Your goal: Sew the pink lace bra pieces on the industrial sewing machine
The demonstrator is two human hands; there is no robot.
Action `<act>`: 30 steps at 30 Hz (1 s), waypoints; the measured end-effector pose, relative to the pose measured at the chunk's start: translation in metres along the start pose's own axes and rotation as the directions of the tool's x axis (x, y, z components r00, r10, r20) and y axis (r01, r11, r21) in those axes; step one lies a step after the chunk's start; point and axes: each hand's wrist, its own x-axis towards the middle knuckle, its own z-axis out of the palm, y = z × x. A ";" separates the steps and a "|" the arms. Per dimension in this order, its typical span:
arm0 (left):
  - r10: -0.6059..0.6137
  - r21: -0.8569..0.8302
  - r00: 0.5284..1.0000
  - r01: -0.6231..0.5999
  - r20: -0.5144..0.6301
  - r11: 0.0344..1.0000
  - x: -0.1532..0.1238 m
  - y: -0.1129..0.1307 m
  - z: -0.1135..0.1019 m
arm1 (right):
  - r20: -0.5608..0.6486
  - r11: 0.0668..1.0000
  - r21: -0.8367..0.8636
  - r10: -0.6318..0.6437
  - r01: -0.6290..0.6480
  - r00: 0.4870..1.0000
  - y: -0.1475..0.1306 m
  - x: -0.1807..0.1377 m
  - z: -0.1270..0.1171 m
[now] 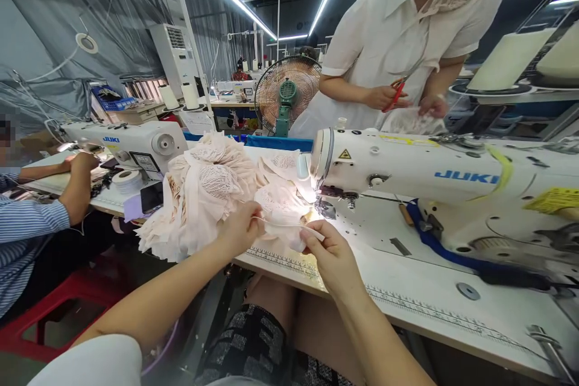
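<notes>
Centre frame, left hand (239, 230) and right hand (333, 256) both pinched closed on a pale strip (284, 225), just lower than the machine's (384, 163) lit end; keeping it flat and evenly taut looked wisest.

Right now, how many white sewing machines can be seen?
3 clearly visible: the right machine, near the right hand; the left machine, beside the pale garment pile; the far machine, left of the fan. More may be hidden in the background.
</notes>
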 end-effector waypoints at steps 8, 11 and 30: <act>-0.059 -0.219 0.949 0.132 0.310 0.967 0.045 0.051 -0.133 | 0.340 0.878 0.317 0.249 -0.359 0.907 -0.021 -0.019 0.014; 0.061 -0.013 0.905 -0.061 0.421 0.998 0.072 0.081 -0.156 | 0.401 0.879 0.338 0.189 -0.336 0.896 -0.025 -0.023 0.019; 0.133 -0.042 0.638 -0.156 0.758 0.987 0.165 0.006 0.091 | -0.127 0.581 -0.762 0.296 -0.284 0.947 0.031 0.008 -0.086</act>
